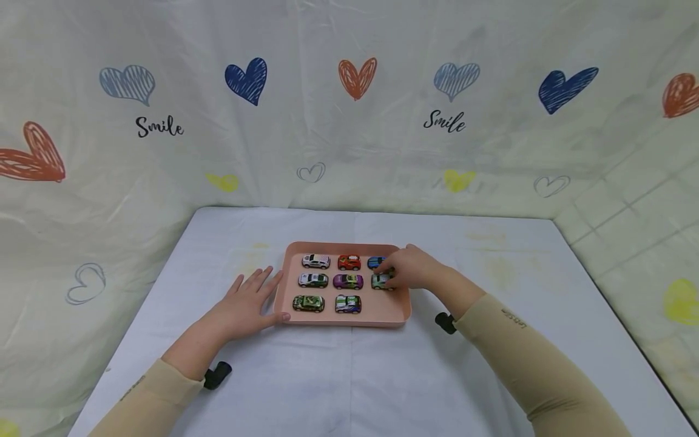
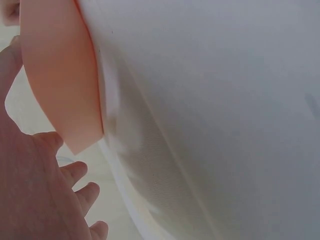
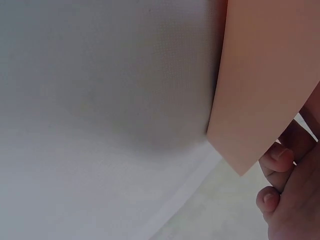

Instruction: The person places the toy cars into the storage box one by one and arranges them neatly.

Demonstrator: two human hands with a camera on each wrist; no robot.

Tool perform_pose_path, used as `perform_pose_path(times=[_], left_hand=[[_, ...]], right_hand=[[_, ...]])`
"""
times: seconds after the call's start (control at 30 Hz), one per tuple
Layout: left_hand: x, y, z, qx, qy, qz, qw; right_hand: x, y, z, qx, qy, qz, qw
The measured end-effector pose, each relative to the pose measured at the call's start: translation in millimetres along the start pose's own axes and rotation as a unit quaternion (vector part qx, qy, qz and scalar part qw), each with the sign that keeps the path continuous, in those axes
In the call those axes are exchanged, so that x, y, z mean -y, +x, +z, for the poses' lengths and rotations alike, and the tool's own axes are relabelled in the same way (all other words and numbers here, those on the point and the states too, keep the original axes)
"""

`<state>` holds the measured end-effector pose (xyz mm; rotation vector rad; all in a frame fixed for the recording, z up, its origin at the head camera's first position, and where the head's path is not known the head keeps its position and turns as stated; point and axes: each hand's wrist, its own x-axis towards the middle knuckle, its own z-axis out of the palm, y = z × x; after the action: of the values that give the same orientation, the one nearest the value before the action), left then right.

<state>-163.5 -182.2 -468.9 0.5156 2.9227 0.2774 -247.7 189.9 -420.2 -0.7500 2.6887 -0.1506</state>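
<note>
Several small toy cars sit in rows on a pink tray (image 1: pixel 377 312). In the head view my right hand (image 1: pixel 412 267) reaches over the tray's right edge with bent fingers. Its thumb and forefinger pinch a pale green toy car (image 1: pixel 378 281), partly covered by the hand. Just behind it, a blue toy car (image 1: pixel 374 262) is also partly hidden. My left hand (image 1: pixel 246 306) lies spread along the tray's left side, thumb at the near left corner. The left wrist view shows these fingers (image 2: pixel 86 196) extended beside the tray wall (image 2: pixel 62 75).
A purple toy car (image 1: pixel 347 281) stands left of the green one, with a red toy car (image 1: pixel 349 262) behind it. In front are a striped toy car (image 1: pixel 347 304) and a camouflage toy car (image 1: pixel 308 303). A white cloth (image 1: pixel 327 376) covers the table.
</note>
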Motion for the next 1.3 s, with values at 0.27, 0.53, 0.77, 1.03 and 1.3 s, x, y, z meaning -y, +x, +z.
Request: perform_pose_path(times=[0.27,0.53,0.77,1.03,1.3], left_hand=[[0.6,0.1,0.8,0.002,-0.001,0.001,1.0],[0.5,0.1,-0.2,-0.001,0.002,0.004,1.0],[-5.8,-2.8,-7.7,0.005,0.0,0.006,1.0],[-5.7,-3.0,-6.1,0.004,0.002,0.007,1.0],[-7.2,-4.0,-8.2,0.001,-0.001,0.006,1.0]], right_hand=[[-1,0,1,-0.006,-0.014,-0.009,1.0],[-1,-4,-3,-0.008,-0.007,-0.009,1.0],[-1,-9,-9,-0.012,0.023,-0.005,1.0],[-2,-12,-9,-0.011,0.04,-0.01,0.999],[-6,-23,-13,-0.037,0.086,-0.018,0.995]])
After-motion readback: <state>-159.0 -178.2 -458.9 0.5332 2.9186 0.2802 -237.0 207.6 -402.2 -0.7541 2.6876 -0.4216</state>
